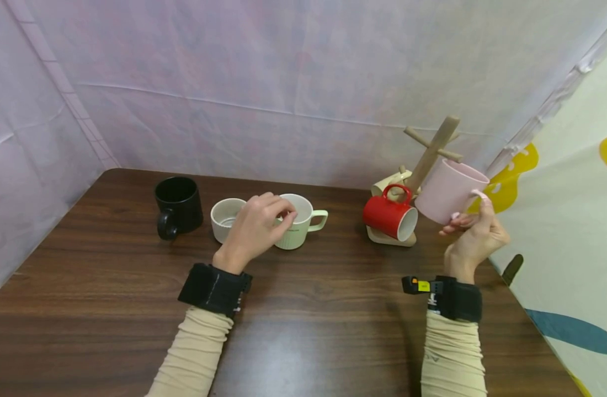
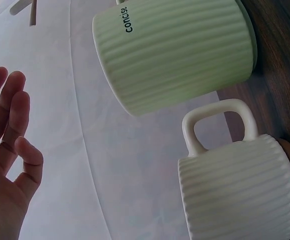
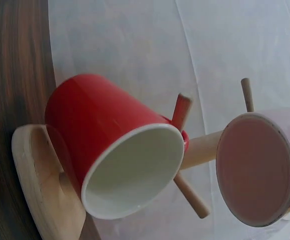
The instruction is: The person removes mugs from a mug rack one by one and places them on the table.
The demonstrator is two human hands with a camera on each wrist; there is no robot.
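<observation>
By its handle, my right hand (image 1: pixel 477 237) grips a pink mug (image 1: pixel 450 190), raised beside the upper pegs of a wooden mug tree (image 1: pixel 435 148). In the right wrist view the base of the pink mug (image 3: pixel 254 172) faces the camera. A red mug (image 1: pixel 385 215) hangs tilted on a lower peg, its white inside showing. Behind it is a cream mug (image 1: pixel 383 186), partly hidden. My left hand (image 1: pixel 254 229) hovers by a pale green ribbed mug (image 1: pixel 292 238) and a white ribbed mug (image 1: pixel 220 223), its fingers loosely bent and holding nothing; it stands apart from both in the left wrist view.
A black mug (image 1: pixel 184 207) stands at the left on the dark wooden table (image 1: pixel 303 309). Pale cloth (image 1: pixel 283 71) hangs close behind the table, and a patterned curtain (image 1: pixel 571 259) runs along its right edge.
</observation>
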